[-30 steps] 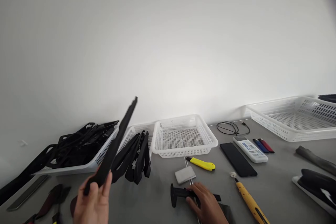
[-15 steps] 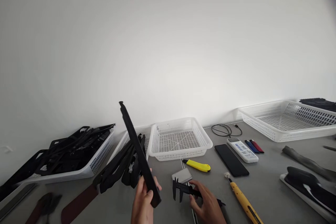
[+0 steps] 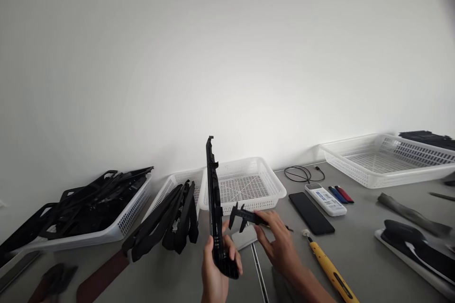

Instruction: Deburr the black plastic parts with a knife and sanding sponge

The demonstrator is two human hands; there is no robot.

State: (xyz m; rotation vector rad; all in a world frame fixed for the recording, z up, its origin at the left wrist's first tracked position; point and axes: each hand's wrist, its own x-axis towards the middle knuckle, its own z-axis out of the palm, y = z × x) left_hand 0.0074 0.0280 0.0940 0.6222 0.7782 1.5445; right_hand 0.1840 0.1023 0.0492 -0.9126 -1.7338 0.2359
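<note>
My left hand (image 3: 217, 270) is closed round the lower end of a long black plastic trim piece (image 3: 214, 199), which stands nearly upright with its ribbed, clipped side showing. In my right hand (image 3: 280, 241) is a black caliper (image 3: 249, 217), its jaws pointing left towards the trim piece but apart from it. Beneath the caliper a small pale grey block (image 3: 244, 237) lies on the table. A white basket (image 3: 273, 201) stands behind both hands. The yellow utility knife is hidden behind my right hand and the caliper.
Left are baskets of black plastic parts (image 3: 103, 203) and several black trim pieces (image 3: 181, 218). To the right lie a black phone (image 3: 312, 213), a white handheld device (image 3: 326, 200), a yellow pen-like tool (image 3: 332, 270), a cable (image 3: 302, 173), lighters (image 3: 341, 194) and another white basket (image 3: 373, 180).
My left hand has turned the trim piece over to its ribbed side and moved it right, more upright. The caliper in my right hand has risen off the table area, closer to it.
</note>
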